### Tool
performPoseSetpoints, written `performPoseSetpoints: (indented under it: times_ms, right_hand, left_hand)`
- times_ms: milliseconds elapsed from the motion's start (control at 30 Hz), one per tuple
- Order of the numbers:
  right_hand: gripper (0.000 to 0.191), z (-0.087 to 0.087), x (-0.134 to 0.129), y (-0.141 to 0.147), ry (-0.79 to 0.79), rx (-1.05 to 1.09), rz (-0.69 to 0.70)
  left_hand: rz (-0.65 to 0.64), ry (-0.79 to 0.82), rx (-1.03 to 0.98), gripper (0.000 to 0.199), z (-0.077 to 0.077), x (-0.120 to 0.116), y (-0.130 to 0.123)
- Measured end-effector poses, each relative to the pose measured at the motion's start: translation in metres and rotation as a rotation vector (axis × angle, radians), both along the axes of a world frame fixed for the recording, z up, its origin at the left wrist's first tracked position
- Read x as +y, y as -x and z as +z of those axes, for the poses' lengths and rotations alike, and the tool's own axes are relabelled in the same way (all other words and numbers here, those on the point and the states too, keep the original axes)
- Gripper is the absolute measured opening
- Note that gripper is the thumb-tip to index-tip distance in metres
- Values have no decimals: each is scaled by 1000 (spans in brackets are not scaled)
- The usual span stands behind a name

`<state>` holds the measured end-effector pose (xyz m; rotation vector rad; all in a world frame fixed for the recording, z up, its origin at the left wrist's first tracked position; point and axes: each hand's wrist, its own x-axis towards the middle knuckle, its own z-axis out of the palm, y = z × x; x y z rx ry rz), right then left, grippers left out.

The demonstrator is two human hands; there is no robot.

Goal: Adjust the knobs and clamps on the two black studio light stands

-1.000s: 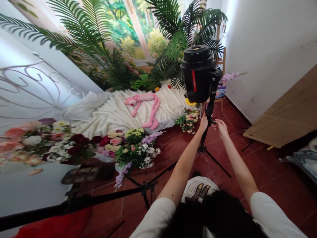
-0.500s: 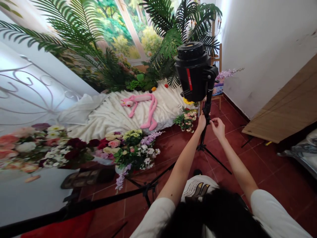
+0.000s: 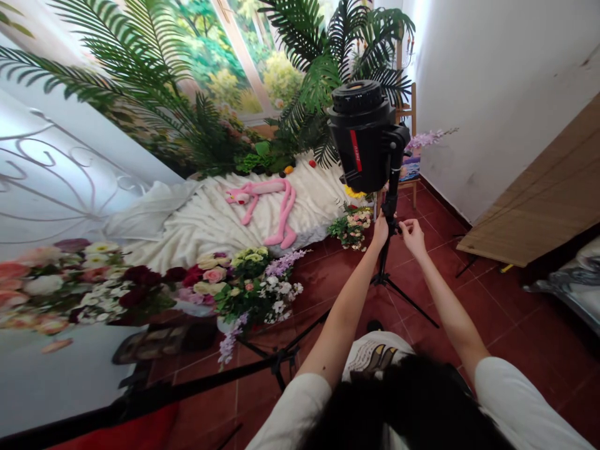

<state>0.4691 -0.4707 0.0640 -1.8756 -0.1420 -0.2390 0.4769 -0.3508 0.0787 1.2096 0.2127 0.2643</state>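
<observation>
A black studio light (image 3: pixel 363 134) with a red label sits on top of a black light stand (image 3: pixel 383 265). My left hand (image 3: pixel 381 231) is wrapped round the stand's upright, below the lamp head. Beside it, on the right of the upright, my right hand (image 3: pixel 412 237) has thumb and fingers pinched at a small dark knob (image 3: pixel 397 229) on the stand. The fingers partly hide the knob. Below, the stand's legs are spread on the red tiled floor (image 3: pixel 424 275).
A second black stand (image 3: pixel 281 357) crosses the lower left. Flower bunches (image 3: pixel 253 284) stand beside a white draped bed (image 3: pixel 210 225) with a pink plush toy (image 3: pixel 281 215). Palm leaves (image 3: pixel 323 81) rise behind the light. A brown panel (image 3: pixel 529 212) leans at the right.
The view has shifted slightly, so the lamp appears a little further left. Both hands keep their places on the stand.
</observation>
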Motion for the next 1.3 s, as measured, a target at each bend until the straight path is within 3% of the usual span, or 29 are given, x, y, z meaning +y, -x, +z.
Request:
performPoseSetpoints:
  times_ms: [233, 433, 567, 700, 867, 1000, 1100, 1300]
  right_hand:
    - [37, -9, 8, -7, -202, 233, -26]
    - [35, -6, 6, -7, -265, 260, 3]
    - [37, 1, 2, -6, -382, 413, 96]
    - [44, 0, 7, 6, -465, 388, 47]
    - [46, -14, 29, 37, -498, 425, -8]
    - [30, -23, 61, 60, -459, 556, 144]
    - [23, -25, 98, 77, -380, 649, 304]
    - [20, -30, 176, 117, -279, 722, 591]
  left_hand:
    - [-14, -4, 46, 53, 8, 0, 4]
    - [68, -105, 48, 33, 5, 1, 12]
    - [126, -227, -31, 33, -6, 1, 40]
    - [-38, -294, -101, 49, -25, 1, 76]
    - [-180, -224, 0, 30, -52, 13, 109]
    - [-95, -61, 89, 29, -61, 46, 138]
    - [44, -68, 110, 30, -59, 87, 171]
    - [453, -169, 198, 27, -61, 193, 275]
